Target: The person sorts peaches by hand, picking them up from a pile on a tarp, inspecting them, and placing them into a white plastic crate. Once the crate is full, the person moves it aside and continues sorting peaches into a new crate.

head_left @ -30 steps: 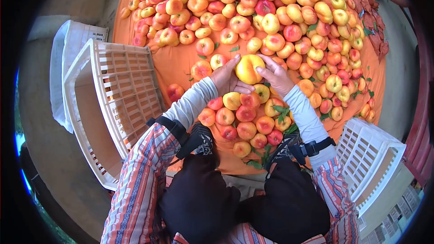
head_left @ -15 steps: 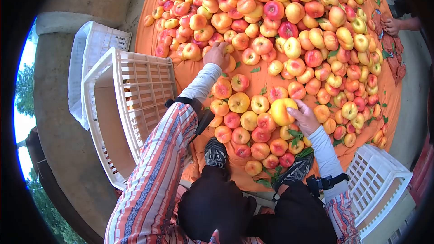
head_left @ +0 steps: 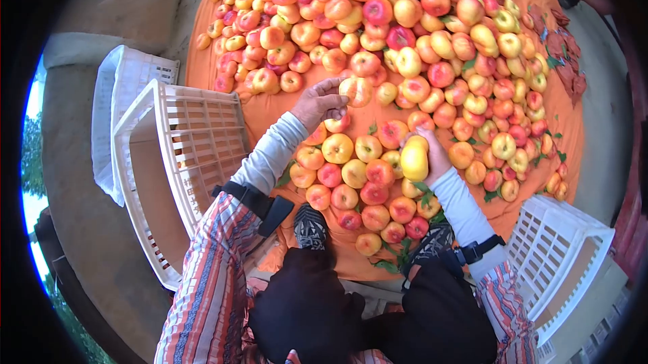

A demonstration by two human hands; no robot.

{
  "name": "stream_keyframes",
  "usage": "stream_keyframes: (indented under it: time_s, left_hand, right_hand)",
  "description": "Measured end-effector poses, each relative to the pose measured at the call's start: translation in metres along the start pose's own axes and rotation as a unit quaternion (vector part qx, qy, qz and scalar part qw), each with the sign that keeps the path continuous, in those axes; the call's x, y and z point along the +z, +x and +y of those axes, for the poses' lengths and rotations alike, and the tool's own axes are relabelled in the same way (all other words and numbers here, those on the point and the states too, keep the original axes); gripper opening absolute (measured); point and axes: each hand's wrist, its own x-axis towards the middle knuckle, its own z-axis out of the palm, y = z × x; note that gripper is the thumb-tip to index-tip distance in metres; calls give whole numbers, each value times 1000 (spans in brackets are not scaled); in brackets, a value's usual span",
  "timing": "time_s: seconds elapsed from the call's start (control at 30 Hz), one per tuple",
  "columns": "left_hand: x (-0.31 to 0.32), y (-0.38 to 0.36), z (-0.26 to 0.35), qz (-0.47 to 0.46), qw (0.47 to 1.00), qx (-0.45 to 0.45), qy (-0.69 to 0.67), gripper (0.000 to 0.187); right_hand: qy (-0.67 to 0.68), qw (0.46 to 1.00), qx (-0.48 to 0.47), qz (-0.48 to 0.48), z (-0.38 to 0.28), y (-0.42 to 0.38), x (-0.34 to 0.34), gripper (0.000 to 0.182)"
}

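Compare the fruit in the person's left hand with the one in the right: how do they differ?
Colour: the orange fruit is mottled with paler patches; the yellow fruit is mostly plain yellow.
Outline: the orange fruit looks roundish; the yellow fruit looks taller than wide.
Place: the orange fruit, in the left hand, is higher in the picture; the yellow fruit, in the right hand, is lower.
Both are held off the cloth.

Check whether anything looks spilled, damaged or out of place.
Nothing clearly stands out. Loose leaves lie among the fruit by the shoes, and crumpled reddish material lies along the orange sheet's right edge; neither looks like damage. Small bruises are too fine to tell.
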Motion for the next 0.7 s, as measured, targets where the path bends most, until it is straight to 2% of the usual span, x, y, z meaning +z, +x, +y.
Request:
stream_keyframes:
  time_s: [0.03,0.13,0.17,0.23,0.27,0.33,0.4,0.43,0.53,0.6,0.7]
  left_hand:
    - [9,-5,0,-10,999,2,38,45]
    - [44,-24,-1,-42,977,114,178,49]
    - [53,-29,-2,-63,961,135,235,55]
    - [79,-46,2,-70,923,172,338,54]
    - [89,-53,4,-76,899,184,389,54]
    - [105,-64,4,-97,895,188,393,53]
    - [116,-69,5,-102,894,194,390,52]
    - [118,-69,1,-108,913,191,345,48]
    - [131,-80,4,-139,948,62,279,46]
    - [138,-96,5,-137,939,134,286,46]
    - [120,-137,34,-36,947,144,285,40]
  right_hand:
    - [-5,1000,-14,-2,1,-3,5,26]
    - [-92,993,-53,-47,-9,-18,26,38]
    - [-131,987,-74,-61,-14,-29,44,41]
    - [-219,966,-99,-98,-19,-47,58,52]
    - [-208,964,-122,-111,-17,-52,63,50]
    - [-219,954,-174,-106,-12,-59,63,51]
    - [-211,959,-167,-95,-13,-70,64,50]
    - [-211,957,-174,-95,-12,-76,64,49]
    - [-185,968,-157,-63,-10,-91,60,43]
    - [-138,980,-134,-51,-11,-108,63,41]
    - [-97,981,-130,-111,-20,-133,50,40]
